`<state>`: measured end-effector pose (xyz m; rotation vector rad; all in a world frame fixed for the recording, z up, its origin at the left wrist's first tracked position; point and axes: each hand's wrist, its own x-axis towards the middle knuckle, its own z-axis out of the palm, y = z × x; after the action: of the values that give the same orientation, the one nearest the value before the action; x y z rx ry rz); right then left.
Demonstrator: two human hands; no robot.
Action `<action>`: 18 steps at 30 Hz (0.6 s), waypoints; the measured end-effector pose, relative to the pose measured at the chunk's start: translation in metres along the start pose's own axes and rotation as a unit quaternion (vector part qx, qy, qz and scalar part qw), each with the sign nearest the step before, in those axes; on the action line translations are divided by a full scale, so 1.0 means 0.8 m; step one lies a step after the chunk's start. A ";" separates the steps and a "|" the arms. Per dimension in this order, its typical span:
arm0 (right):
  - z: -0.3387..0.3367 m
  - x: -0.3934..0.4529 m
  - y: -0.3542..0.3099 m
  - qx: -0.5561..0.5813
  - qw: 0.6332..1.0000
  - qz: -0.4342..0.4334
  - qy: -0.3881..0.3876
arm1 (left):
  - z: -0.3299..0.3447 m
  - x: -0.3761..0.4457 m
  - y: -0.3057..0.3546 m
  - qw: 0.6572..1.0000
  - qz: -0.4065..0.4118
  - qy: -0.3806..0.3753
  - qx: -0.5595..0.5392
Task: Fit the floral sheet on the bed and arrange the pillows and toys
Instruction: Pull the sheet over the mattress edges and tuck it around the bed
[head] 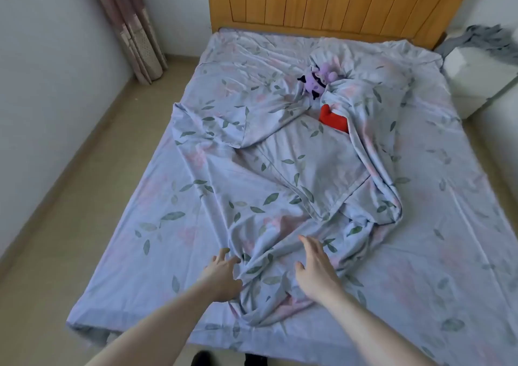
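A pale blue floral sheet (420, 253) lies spread over the bed. A second layer of the same fabric (280, 197) is bunched in a long heap down the middle. A purple plush toy (316, 81) pokes out near the headboard, and a red toy (333, 119) shows half covered just below it. A flat pillow shape (305, 155) lies in the heap. My left hand (221, 276) touches the heap's left edge with fingers spread. My right hand (316, 267) rests flat on the bunched cloth near the foot.
A wooden headboard (336, 1) stands at the far end. A curtain (131, 26) hangs in the left corner beside a strip of bare floor (84, 183). On the right stands a white nightstand (476, 79) with grey cloth (487, 40) on it.
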<state>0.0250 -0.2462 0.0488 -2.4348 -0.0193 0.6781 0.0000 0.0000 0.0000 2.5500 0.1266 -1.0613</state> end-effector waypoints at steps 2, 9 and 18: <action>0.005 0.041 0.014 0.013 1.000 0.015 0.002 | 0.009 0.051 0.005 1.000 -0.003 -0.023 -0.007; 0.037 0.127 0.071 0.027 0.997 0.073 -0.001 | 0.066 0.196 0.049 0.995 0.021 -0.097 -0.010; 0.086 0.179 0.134 0.085 0.984 0.154 0.000 | 0.119 0.292 0.037 0.991 -0.016 -0.045 -0.127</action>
<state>0.1018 -0.2712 -0.1251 -2.2928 0.4070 0.7807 0.1096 -0.0766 -0.2160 2.2759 0.2619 -1.0946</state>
